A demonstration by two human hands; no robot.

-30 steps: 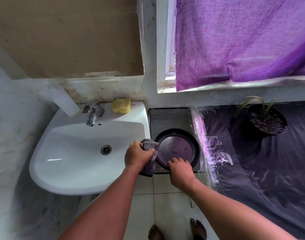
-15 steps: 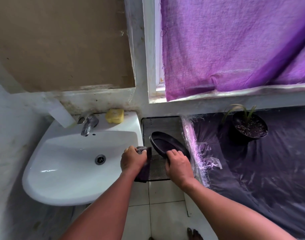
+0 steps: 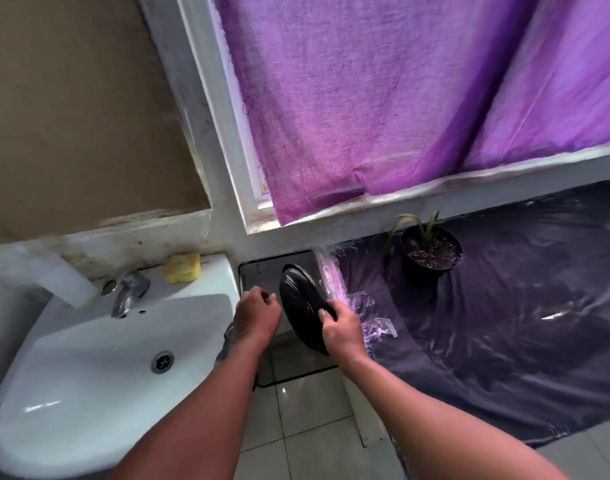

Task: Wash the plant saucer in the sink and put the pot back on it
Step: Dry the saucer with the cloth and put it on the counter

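Note:
My right hand [image 3: 341,329] grips the near rim of the dark plant saucer [image 3: 302,306] and holds it tilted up on edge over a grey mesh rack [image 3: 296,370]. My left hand [image 3: 257,317] is just left of the saucer with its fingers curled. A grey cloth [image 3: 226,344] shows blurred under its palm, and it seems to hold that cloth. The black pot [image 3: 431,254] with a small green plant stands on the dark counter at the back right. The white sink [image 3: 89,358] is at the left.
A metal tap [image 3: 128,296] and a yellow sponge [image 3: 181,268] sit on the sink's back ledge. Wrinkled clear plastic covers the dark counter [image 3: 504,341]. A purple curtain [image 3: 366,98] hangs over the window above. White floor tiles [image 3: 314,427] lie below.
The saucer went from lying flat on the rack to standing steeply on edge in my right hand. My left hand drew the cloth off its rim. The view swung left and tilted.

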